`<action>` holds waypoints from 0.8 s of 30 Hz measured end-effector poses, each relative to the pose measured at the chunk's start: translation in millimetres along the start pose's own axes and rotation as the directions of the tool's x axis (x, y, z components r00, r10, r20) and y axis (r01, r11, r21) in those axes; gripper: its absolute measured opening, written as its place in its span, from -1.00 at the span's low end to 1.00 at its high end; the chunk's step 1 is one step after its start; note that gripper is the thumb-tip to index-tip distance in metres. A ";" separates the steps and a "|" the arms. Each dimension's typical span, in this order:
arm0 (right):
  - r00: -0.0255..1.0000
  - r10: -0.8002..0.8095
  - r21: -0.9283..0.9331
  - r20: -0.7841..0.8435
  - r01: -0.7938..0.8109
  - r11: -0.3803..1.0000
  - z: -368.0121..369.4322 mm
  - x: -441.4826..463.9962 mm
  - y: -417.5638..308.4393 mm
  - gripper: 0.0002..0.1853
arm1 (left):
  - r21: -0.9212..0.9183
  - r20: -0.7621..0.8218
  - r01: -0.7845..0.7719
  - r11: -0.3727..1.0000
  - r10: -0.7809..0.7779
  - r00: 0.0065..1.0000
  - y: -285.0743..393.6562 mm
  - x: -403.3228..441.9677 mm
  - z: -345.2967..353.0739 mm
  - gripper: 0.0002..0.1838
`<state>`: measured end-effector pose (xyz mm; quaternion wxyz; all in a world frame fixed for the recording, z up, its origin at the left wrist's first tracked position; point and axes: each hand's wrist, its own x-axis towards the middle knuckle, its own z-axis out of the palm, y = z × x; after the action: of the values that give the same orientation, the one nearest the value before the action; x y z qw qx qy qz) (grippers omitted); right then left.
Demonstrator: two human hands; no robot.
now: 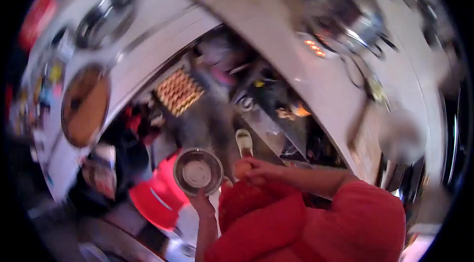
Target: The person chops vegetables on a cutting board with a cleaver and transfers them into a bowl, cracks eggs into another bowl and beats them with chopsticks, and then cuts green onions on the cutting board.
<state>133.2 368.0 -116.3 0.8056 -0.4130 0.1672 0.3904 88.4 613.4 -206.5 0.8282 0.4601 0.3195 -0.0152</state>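
Observation:
My left hand (pixel 201 202) grips the rim of a round metal bowl (pixel 216 169) from the near side. The bowl's inside faces up, with a pale round patch at its bottom. To the right of the bowl, in front of my red top, my right hand (pixel 259 171) is closed around a rounded orange-brown thing (pixel 242 167) that looks like an egg. Blur and the fingers hide part of it. Farther off, on the floor, lies a tray of brown eggs (pixel 178 92), apart from both hands.
A red plastic tub or stool (pixel 160 193) stands left of the bowl. On the left counter sit a round brown board or lid (pixel 85 106) and a metal basin (pixel 106 18). A shiny pot (pixel 363 27) stands on the right counter beside lit red-orange indicators (pixel 314 48).

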 end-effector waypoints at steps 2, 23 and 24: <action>0.986 -0.162 -0.172 -0.042 0.153 0.973 -12.0 -63.7 20.2 -0.35 | 0.124 0.196 0.001 0.992 -0.025 0.980 29.2 -22.9 37.3 -0.29; -0.043 -0.438 -0.081 -0.898 0.994 0.067 11.4 -709.1 451.0 -0.41 | 0.881 0.389 -0.204 0.426 -0.900 -0.199 -327.2 -690.5 195.3 -0.57; -0.118 -0.371 -0.144 -0.921 0.989 0.041 18.3 -723.8 467.0 -0.40 | 0.877 0.361 -0.257 0.406 -0.910 -0.203 -342.9 -726.6 184.9 -0.60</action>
<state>-688.7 192.6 73.3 0.7590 -0.2301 0.3417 -0.5042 -503.8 77.9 -1.0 0.4127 0.4434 -0.2712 -0.7480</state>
